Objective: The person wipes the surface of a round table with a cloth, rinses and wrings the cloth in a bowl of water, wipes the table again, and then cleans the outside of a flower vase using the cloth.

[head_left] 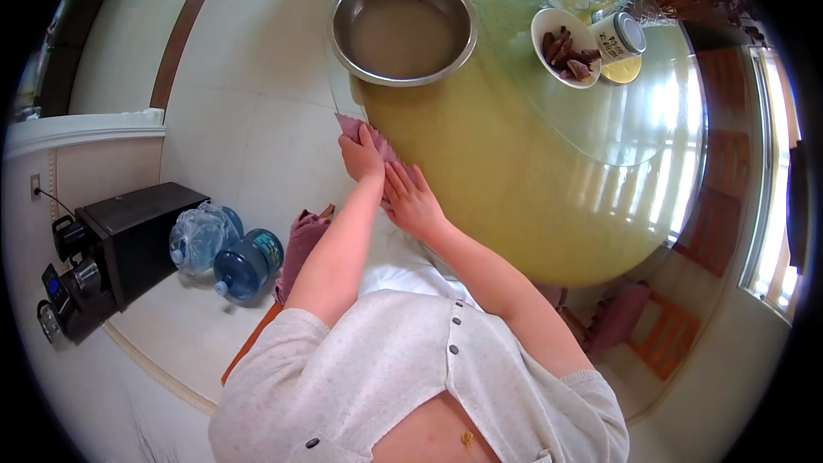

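A purple cloth with a zigzag edge [351,126] lies along the left rim of the round yellow-green table [514,180]. My left hand [362,154] is closed on the cloth at the rim, its fingers partly bent over it. Just below and to the right, my right hand [414,203] rests flat on the lower part of the cloth, its fingers stretched out. Above both hands, near the table's edge, stands a wide steel basin [403,82] holding cloudy liquid.
A white bowl [540,43] of dark purple pieces stands beside a lidded jar [613,39] and glassware. Blue water bottles [249,264], a black cabinet [154,240] and a chair with a purple cover [302,249] are at the left. Red-brown chairs stand right.
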### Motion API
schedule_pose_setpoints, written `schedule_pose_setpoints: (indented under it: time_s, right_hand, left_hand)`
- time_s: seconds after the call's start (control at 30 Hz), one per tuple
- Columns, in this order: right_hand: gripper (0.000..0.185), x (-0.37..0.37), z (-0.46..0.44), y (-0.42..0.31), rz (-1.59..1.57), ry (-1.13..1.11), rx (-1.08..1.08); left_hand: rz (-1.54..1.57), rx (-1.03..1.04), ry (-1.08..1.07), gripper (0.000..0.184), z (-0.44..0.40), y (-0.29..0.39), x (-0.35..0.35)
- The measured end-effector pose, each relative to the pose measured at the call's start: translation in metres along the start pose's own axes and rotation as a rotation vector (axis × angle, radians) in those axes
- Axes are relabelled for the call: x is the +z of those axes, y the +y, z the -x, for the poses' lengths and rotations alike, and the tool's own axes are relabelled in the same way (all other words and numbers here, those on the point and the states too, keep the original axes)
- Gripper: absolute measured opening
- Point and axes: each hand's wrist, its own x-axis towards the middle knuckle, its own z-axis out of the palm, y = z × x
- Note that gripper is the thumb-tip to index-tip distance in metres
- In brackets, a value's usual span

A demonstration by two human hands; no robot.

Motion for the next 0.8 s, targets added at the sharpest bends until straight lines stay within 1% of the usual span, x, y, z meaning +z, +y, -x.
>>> schedule_pose_setpoints:
  time_s: [0.07,0.1,0.17,0.2,0.23,0.3,0.33,0.4,0.43,0.47,0.5,0.53,0.57,0.63,0.7,0.77,0.8]
  right_hand:
    - [0.072,0.001,0.022,0.0,0.068,-0.118,-0.013]
    - [0.072,0.0,0.035,0.001,0.069,-0.116,-0.009]
    - [0.07,0.0,0.062,0.003,0.046,-0.177,-0.035]
    - [0.07,0.0,0.075,0.005,0.047,-0.175,-0.031]
    - [0.07,0.0,0.087,0.006,0.065,-0.156,-0.044]
    - [0.069,0.001,0.11,0.006,0.082,-0.131,-0.049]
    - [0.068,0.002,0.122,0.006,0.098,-0.144,-0.031]
    - [0.068,0.003,0.144,0.007,0.125,-0.155,0.004]
    - [0.07,-0.002,0.152,0.007,0.064,-0.167,0.037]
    - [0.071,-0.007,0.157,0.01,0.002,-0.177,0.071]
    - [0.071,-0.01,0.16,0.013,0.006,-0.174,0.087]
    - [0.071,-0.02,0.159,0.012,-0.033,-0.183,0.116]
    - [0.072,-0.025,0.156,0.012,-0.074,-0.19,0.146]
    - [0.073,-0.027,0.149,0.018,-0.098,-0.17,0.194]
    - [0.073,-0.034,0.141,0.028,-0.11,-0.134,0.274]
    - [0.074,-0.032,0.136,0.043,-0.104,-0.113,0.351]
    - [0.074,-0.031,0.136,0.049,-0.098,-0.099,0.405]
  left_hand:
    - [0.039,-0.001,-0.004,0.05,0.03,0.0,-0.005]
    - [0.04,0.002,-0.007,0.05,0.041,-0.008,-0.001]
    - [-0.195,0.313,0.132,0.061,0.062,-0.021,0.003]
    - [-0.338,0.297,0.021,0.071,0.071,-0.028,0.004]
    - [-0.339,0.302,0.02,0.071,0.082,-0.035,0.006]
    - [-0.722,0.6,-0.06,0.078,0.1,-0.046,0.009]
    - [-0.723,0.612,-0.062,0.078,0.109,-0.049,0.01]
    - [-0.68,0.699,-0.236,0.084,0.126,-0.051,0.018]
    - [-0.672,0.714,-0.244,0.084,0.133,-0.047,0.02]
    - [-0.735,0.749,-0.26,0.084,0.137,-0.044,0.021]
    - [-0.8,0.784,-0.275,0.085,0.138,-0.041,0.023]
    - [-0.813,0.848,-0.272,0.083,0.136,-0.038,0.026]
    - [-0.814,0.864,-0.281,0.083,0.131,-0.03,0.029]
    - [-0.816,1.003,-0.291,0.08,0.119,-0.012,0.043]
    - [-0.8,1.033,-0.314,0.079,0.113,0.008,0.063]
    - [-0.8,1.052,-0.272,0.079,0.113,0.028,0.085]
    - [-0.814,1.052,-0.303,0.078,0.117,0.037,0.095]
